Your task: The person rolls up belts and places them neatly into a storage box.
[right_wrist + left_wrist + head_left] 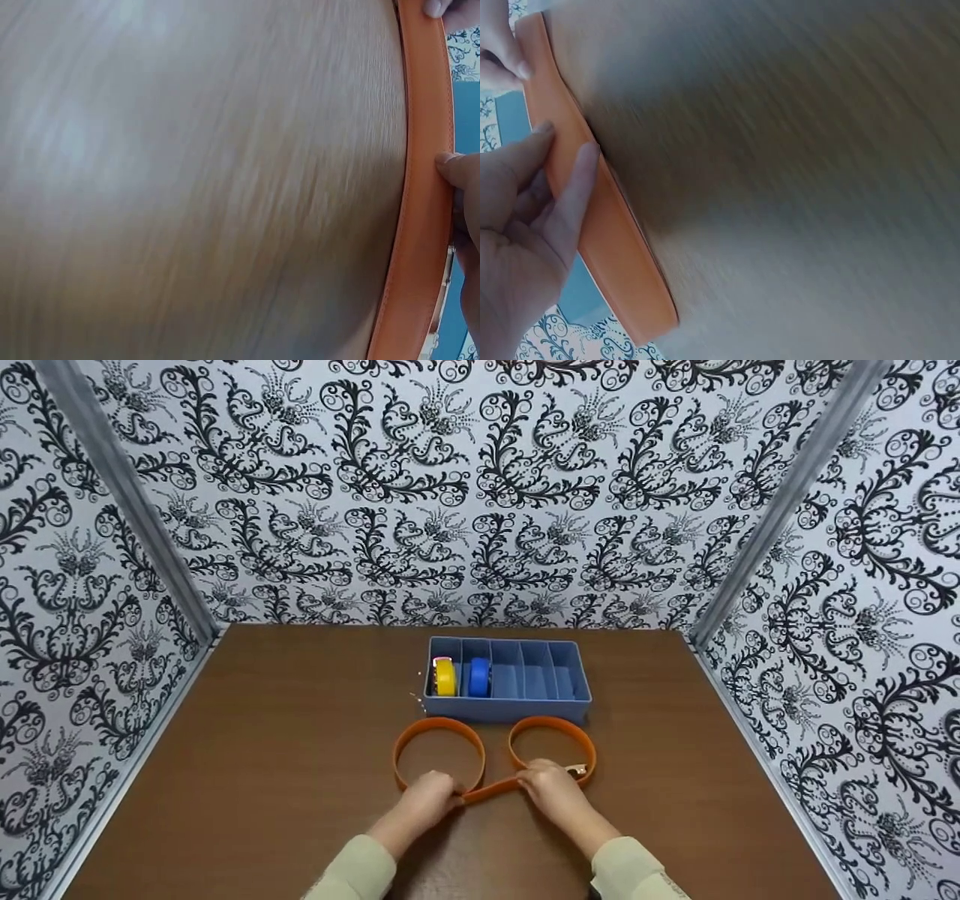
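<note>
An orange belt (491,790) stands on its edge on the brown table, curled into one loop on the left and another on the right. Its metal buckle (576,770) shows inside the right loop. My left hand (431,799) pinches the belt beside the left loop; in the left wrist view its fingertips (587,154) lie on the orange strap (622,247). With thumb and fingers my right hand (553,793) pinches the strap near the right loop. The right wrist view shows the right thumb (450,166) against the belt's stitched face (427,112).
Just behind the loops stands a blue-grey organizer box (510,711) with several compartments. A yellow rolled band (445,678) sits in its leftmost compartment, a blue rolled band (479,678) in the one beside it. Patterned walls (450,472) enclose the table (300,697).
</note>
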A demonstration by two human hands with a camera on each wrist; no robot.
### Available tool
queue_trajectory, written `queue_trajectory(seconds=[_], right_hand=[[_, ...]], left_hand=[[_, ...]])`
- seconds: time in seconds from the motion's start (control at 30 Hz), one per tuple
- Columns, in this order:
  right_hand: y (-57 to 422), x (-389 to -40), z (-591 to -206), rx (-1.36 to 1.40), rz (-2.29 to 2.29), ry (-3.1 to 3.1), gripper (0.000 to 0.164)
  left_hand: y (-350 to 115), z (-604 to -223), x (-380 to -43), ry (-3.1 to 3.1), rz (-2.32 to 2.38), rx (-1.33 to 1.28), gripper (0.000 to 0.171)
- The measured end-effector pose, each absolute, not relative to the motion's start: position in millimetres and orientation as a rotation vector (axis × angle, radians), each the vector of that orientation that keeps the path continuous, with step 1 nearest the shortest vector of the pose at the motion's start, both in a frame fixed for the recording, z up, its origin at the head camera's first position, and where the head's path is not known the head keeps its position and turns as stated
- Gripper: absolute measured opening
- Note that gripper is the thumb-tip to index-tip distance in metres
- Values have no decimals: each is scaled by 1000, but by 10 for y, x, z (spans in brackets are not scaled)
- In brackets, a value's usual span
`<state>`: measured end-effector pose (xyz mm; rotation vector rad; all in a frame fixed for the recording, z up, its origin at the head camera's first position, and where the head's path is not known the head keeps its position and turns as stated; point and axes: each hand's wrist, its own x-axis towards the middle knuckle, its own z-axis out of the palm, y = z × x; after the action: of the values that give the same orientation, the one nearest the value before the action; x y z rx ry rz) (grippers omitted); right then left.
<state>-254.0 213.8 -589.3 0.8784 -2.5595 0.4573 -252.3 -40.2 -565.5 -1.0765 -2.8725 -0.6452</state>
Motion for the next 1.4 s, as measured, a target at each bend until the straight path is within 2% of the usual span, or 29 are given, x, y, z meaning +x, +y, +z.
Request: queue_trajectory(seconds=[0.1, 0.23, 0.5, 0.87, 1.4], right_hand=[[2204, -2538, -5899, 937, 452, -2494, 6], [2300, -2551, -5892, 994, 426, -2420, 9], [2479, -2593, -5865, 1055, 412, -2357, 10], [2722, -2605, -5825, 1112, 390, -2378, 8], [3124, -2635, -5802, 1011, 267, -2346, 14]], left_hand=[[-487, -5661, -2547, -2858, -622, -1181, 3], [-592, -5651, -2577, -2866, -604, -1287, 7], [-745, -5645, -2641, -2823, -591, -1400, 6], [-876, -5632, -2696, -2885, -603, -1332, 14], [-1149, -5654, -2749, -2882, -644, -1180, 6]])
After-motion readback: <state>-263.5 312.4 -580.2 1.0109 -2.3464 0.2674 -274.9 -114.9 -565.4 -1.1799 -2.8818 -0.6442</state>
